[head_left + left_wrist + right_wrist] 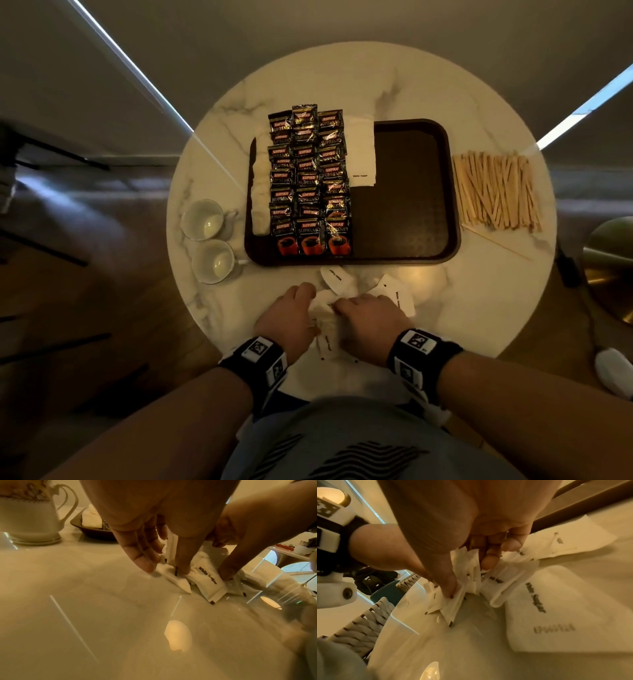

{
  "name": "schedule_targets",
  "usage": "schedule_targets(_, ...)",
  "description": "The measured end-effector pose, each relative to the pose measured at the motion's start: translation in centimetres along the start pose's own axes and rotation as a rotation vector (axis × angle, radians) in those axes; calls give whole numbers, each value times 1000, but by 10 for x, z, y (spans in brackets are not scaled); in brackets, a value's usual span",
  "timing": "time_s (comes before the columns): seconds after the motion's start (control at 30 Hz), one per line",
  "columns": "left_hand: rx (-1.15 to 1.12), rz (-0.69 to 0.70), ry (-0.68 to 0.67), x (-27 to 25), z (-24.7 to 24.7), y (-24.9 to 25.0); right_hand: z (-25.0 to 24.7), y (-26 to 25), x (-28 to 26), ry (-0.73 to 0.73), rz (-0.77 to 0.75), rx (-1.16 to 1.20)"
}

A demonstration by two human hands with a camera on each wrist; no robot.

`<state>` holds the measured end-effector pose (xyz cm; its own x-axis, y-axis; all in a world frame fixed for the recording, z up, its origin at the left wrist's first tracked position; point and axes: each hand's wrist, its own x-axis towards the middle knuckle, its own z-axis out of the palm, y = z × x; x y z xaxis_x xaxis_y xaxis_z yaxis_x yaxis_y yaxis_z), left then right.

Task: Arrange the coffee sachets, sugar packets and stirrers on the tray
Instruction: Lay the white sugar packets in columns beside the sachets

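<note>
A dark brown tray (407, 192) holds three columns of black coffee sachets (308, 185). One row of white sugar packets (261, 192) lies along their left side and a shorter row (362, 150) on their right. Wooden stirrers (496, 192) lie heaped on the table right of the tray. Loose sugar packets (337, 279) are scattered at the table's near edge. My left hand (308, 301) pinches some of them between thumb and fingers (145, 566). My right hand (346, 305) pinches a bunched handful (467, 577) right beside it. A flat packet (556, 608) lies just right of that hand.
Two white cups (202, 219) (214, 262) stand on the round marble table (479, 308) left of the tray. A single stirrer (496, 245) lies apart below the heap. A brass lamp base (613, 267) stands off the table at the right. The tray's right half is bare.
</note>
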<state>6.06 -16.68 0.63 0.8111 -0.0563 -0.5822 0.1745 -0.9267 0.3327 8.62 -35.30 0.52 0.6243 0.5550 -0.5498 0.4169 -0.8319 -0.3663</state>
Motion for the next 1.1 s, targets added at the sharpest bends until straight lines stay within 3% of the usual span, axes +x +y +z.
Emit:
schedule_targets(0.2, -74, -20, 33, -1, 2, -2, 1, -3, 7, -2, 14, 6)
schedule_targets(0.4, -174, 62, 34, -6, -2, -18, -11, 9, 4, 22, 116, 206)
schedule_targets(0.53, -256, 115, 156, -11, -14, -19, -37, 23, -4, 100, 107, 393)
schedule_targets(0.67, -503, 158, 239, -13, -41, -10, -76, 32, -12, 130, 59, 582)
schedule_targets(0.9, -961, 242, -2, 7, -111, 35, -153, 21, -17, 141, -13, 851)
schedule_targets(1.03, -1415, 122, -182, 20, -139, 52, -178, 12, -10, 218, 12, 855)
schedule_targets(1.1, -1487, 82, -191, 23, -148, 57, -185, 9, -7, 299, 54, 890)
